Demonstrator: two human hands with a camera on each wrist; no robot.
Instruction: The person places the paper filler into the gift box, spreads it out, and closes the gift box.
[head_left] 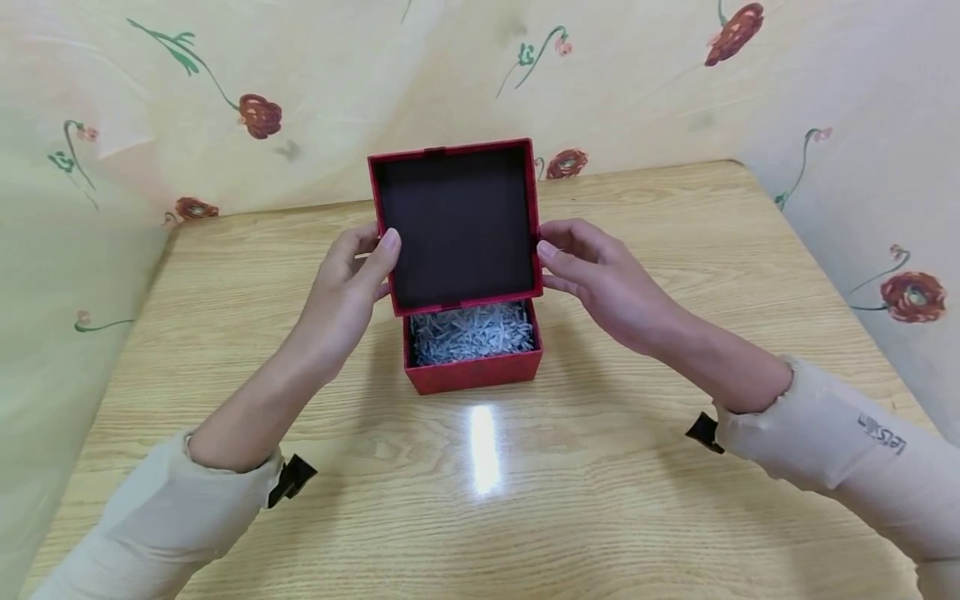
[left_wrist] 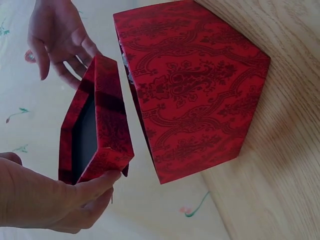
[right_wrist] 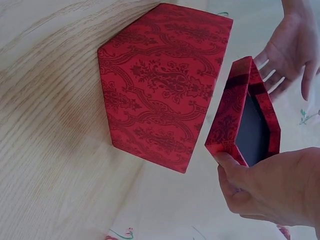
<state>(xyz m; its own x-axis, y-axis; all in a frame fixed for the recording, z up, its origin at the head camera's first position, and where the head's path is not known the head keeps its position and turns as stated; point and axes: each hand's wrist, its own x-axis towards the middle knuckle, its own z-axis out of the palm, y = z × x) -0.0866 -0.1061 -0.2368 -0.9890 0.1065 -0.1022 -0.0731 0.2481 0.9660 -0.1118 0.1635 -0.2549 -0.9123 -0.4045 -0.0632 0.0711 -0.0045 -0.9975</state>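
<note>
A red box lid (head_left: 457, 225) with a dark inside is tilted up, its inner face toward me. My left hand (head_left: 341, 287) grips its left edge, the thumb over the rim and the fingers behind. At the opposite edge my right hand (head_left: 600, 279) pinches the lid between thumb and fingers. Below and partly behind the lid stands the red box (head_left: 474, 373), upright on the table. White shredded paper (head_left: 476, 335) fills what shows of its inside. Both wrist views show a dark damask pattern on the box wall (left_wrist: 195, 90) and a gap between the lid (right_wrist: 230, 110) and the box.
The wood-grain table (head_left: 480, 533) carries the box near its middle. A flower-printed cloth (head_left: 420, 75) hangs along the table's back and sides. Small black clips (head_left: 296, 479) hang by both sleeve cuffs. A bright light reflection lies on the tabletop in front of the box.
</note>
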